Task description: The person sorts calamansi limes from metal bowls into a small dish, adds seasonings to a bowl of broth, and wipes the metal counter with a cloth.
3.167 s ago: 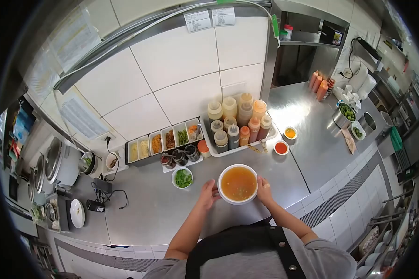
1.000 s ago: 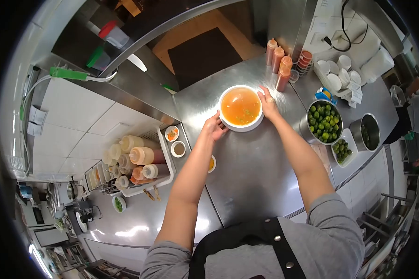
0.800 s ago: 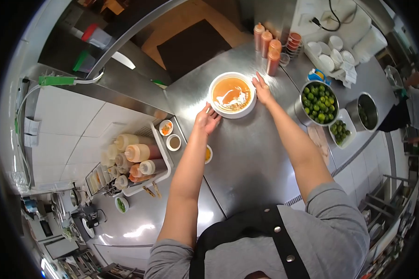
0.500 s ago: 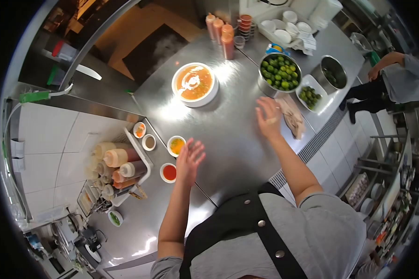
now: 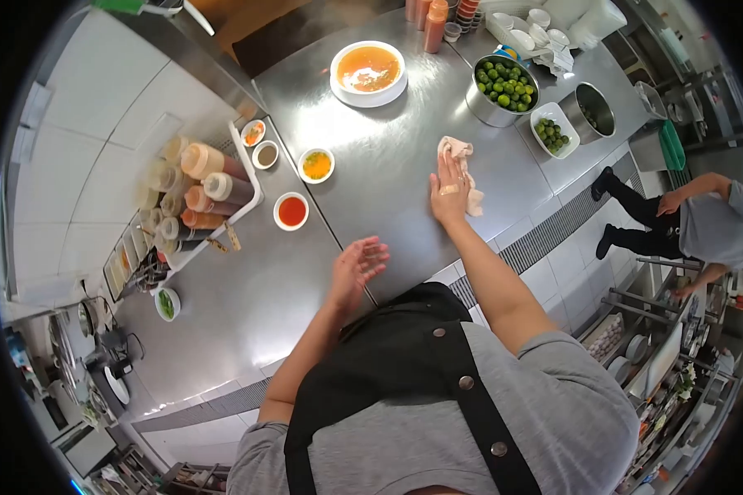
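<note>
My right hand point(image 5: 449, 191) presses down on a pale cloth point(image 5: 473, 198) on the steel counter, its fingers together over the folds. My left hand point(image 5: 360, 269) hovers above the counter's near edge, fingers loosely bent and apart, holding nothing. Closest to it is a small white bowl of red sauce point(image 5: 291, 212). Another small bowl holds a yellow-orange liquid with green bits point(image 5: 316, 167). Farther back, a large white bowl of orange soup point(image 5: 367, 68) sits on a white plate point(image 5: 370, 101).
A metal pot of green limes point(image 5: 504, 87), a white dish of small green fruit point(image 5: 553, 136) and another metal pot point(image 5: 593, 113) line the right side. A bin of squeeze bottles point(image 5: 210, 177) stands left. A person point(image 5: 702, 214) is at the far right.
My right hand has come down onto the cloth, which now lies farther left, away from the lime pot. My left hand has drawn back from the small bowls. The view has shifted.
</note>
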`<act>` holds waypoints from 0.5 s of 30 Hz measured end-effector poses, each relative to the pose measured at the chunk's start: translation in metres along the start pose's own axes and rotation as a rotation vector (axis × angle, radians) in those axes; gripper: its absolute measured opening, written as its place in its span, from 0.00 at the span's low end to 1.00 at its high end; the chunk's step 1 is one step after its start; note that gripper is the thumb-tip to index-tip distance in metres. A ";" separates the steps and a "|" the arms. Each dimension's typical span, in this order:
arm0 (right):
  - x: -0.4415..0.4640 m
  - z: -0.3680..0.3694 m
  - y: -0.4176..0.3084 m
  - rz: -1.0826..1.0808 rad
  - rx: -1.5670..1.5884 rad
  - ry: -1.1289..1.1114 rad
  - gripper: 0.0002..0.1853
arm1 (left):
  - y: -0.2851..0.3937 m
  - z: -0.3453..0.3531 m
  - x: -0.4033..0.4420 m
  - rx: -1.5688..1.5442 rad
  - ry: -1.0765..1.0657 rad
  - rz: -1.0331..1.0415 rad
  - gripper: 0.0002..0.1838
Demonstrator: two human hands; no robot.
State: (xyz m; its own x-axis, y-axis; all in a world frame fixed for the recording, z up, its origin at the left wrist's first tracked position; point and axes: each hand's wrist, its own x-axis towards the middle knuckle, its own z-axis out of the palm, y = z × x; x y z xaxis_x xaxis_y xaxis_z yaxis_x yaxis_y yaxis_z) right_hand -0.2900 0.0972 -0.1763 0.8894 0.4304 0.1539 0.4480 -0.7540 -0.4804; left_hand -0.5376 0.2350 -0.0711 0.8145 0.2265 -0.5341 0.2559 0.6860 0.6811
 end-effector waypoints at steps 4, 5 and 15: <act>-0.031 0.024 -0.016 -0.291 0.255 -0.036 0.27 | 0.024 -0.036 -0.020 -0.042 0.188 0.100 0.27; -0.050 0.035 -0.023 -0.408 0.322 -0.069 0.27 | 0.026 -0.046 -0.025 -0.077 0.256 0.171 0.25; -0.176 0.035 -0.175 -0.948 0.526 -0.900 0.20 | 0.009 -0.099 -0.062 -0.126 0.721 0.595 0.19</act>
State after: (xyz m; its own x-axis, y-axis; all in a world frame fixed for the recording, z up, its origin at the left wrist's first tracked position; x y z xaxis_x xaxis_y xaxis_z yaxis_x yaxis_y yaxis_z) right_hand -0.5277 0.1707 -0.1495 -0.1777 0.9795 0.0952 0.5721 0.1815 -0.7999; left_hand -0.6369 0.2958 -0.0814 0.2634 0.9080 -0.3259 -0.1906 0.3801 0.9051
